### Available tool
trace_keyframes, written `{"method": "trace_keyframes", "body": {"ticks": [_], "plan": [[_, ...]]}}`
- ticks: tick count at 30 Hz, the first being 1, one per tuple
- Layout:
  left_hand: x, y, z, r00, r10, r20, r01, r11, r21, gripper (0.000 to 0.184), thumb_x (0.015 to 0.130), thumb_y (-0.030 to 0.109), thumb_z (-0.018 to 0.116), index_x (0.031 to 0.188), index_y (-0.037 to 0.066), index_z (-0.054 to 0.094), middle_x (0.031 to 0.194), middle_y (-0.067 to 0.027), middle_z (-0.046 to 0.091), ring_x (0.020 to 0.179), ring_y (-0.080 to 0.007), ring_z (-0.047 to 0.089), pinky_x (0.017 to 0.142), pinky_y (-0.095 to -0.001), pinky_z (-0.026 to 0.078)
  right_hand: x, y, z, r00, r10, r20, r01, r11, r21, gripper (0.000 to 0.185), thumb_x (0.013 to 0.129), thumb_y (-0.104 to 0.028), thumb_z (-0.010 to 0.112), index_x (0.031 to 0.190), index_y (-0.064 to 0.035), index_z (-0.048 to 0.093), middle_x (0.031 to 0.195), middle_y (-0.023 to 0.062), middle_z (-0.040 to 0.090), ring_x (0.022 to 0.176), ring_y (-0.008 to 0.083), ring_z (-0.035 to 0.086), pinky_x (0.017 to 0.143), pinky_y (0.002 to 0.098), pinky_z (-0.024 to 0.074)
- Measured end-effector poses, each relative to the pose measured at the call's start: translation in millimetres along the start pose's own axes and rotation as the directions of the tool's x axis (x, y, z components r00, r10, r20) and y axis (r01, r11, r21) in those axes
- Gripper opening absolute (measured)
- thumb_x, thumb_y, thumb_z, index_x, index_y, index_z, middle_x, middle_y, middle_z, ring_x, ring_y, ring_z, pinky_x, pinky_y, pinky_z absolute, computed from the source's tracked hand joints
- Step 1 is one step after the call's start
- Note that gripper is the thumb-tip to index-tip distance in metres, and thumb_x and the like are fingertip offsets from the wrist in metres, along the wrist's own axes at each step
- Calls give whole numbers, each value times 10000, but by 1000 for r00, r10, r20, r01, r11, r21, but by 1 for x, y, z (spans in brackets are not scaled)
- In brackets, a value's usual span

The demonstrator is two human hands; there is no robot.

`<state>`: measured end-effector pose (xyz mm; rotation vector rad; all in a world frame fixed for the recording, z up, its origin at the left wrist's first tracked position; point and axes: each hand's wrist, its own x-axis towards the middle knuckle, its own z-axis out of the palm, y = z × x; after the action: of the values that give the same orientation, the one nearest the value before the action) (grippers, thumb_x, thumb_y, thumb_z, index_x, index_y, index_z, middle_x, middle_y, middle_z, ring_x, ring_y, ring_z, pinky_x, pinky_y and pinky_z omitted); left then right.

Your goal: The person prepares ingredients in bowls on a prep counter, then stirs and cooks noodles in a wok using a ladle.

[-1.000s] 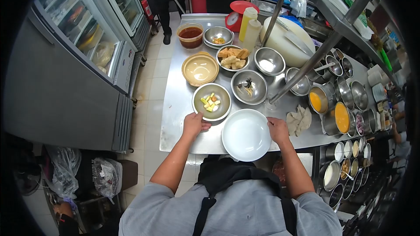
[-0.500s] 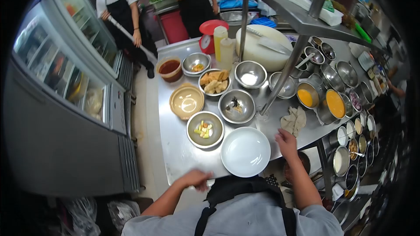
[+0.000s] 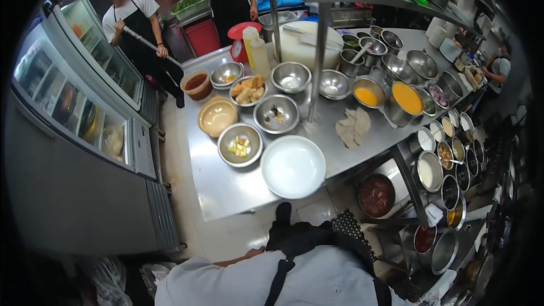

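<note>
My left hand (image 3: 255, 251) is low beside the black apron, mostly hidden by my sleeve and body, so its fingers cannot be made out. My right hand is out of sight. In front of me a white round plate (image 3: 293, 165) rests at the near edge of the steel table (image 3: 221, 200). Left of it stands a metal bowl (image 3: 240, 145) with cut pale-green and yellow pieces. Behind the plate, another metal bowl (image 3: 276, 114) holds dark and pale strips. A crumpled beige cloth (image 3: 353, 127) lies to the right.
A steel post (image 3: 318, 62) rises from the table to an overhead shelf. Pots of orange liquid (image 3: 407, 98) stand right. Several sauce containers (image 3: 429, 171) fill the lower right station. Two people stand beyond the table, one holding a pole (image 3: 148, 44). Glass-door fridges (image 3: 93, 119) line the left.
Both hands have withdrawn from the table: the left is now down by the apron, the right has left the view. My view has shifted, and my body is farther back from the table edge.
</note>
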<state>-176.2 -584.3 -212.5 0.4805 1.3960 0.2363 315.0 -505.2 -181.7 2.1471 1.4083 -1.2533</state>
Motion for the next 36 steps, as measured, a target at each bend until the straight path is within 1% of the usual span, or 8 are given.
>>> {"method": "trace_keyframes", "body": {"ticks": [6,11,13,15,18,27,32,36], "plan": [[31,19,103,989,-6,146,62,920,-388,849,914,737,325,1352,43,546,1407,-217,512,1323,-264,478,1094,-368,364,-42,108,18,997,54,51,-61,987,149,231,840,-210,628,939,-10,687,825,119,658,752,258,625,668,402,507],[46,62,134,908,-384,165,401,912,-88,716,962,641,323,1319,81,590,1381,-184,555,1292,-252,522,1059,-368,407,-91,196,41,988,147,42,-153,951,268,213,799,-188,632,907,-19,704,863,154,675,798,311,645,704,436,516],[9,127,159,949,-277,-148,314,817,484,613,940,549,421,1297,90,613,1334,-204,587,1259,-302,555,1036,-386,438,-115,227,64,983,182,37,-185,946,267,207,782,-179,633,894,-23,710,878,168,682,816,332,652,719,450,520],[28,167,173,991,129,-21,-13,258,966,593,861,452,534,1273,33,616,1275,-247,607,1219,-363,570,1026,-414,452,-134,238,78,988,152,17,-153,978,142,201,766,-170,635,880,-26,717,894,182,689,835,354,660,734,464,524],[55,196,218,871,475,123,-217,148,965,551,800,216,612,1288,-38,581,1281,-284,581,1232,-395,544,1050,-417,430,-152,230,70,979,176,-103,-163,978,127,195,741,-157,637,861,-32,727,916,203,700,863,386,671,755,484,530],[33,300,450,760,-45,648,-649,-92,755,513,878,273,667,1259,-61,589,1174,-222,673,1083,-299,660,946,-358,487,-261,226,-33,758,534,-375,-92,657,748,451,806,-256,640,1198,-34,648,1163,207,658,1088,349,628,991,401,469],[35,317,572,655,-244,715,-751,-104,652,510,880,282,678,1259,-49,592,1154,-209,683,1075,-288,661,934,-357,493,-338,330,-66,-171,803,-571,-212,536,818,276,819,-150,651,1074,-45,643,1019,194,644,964,380,625,846,459,513],[25,329,667,525,-414,744,-828,-44,559,482,886,297,700,1231,-29,617,1105,-187,700,1010,-251,677,898,-344,509,-371,424,-72,-308,886,-346,-524,146,839,382,802,-124,681,1112,-33,476,1070,231,548,961,427,610,863,482,498]]}}
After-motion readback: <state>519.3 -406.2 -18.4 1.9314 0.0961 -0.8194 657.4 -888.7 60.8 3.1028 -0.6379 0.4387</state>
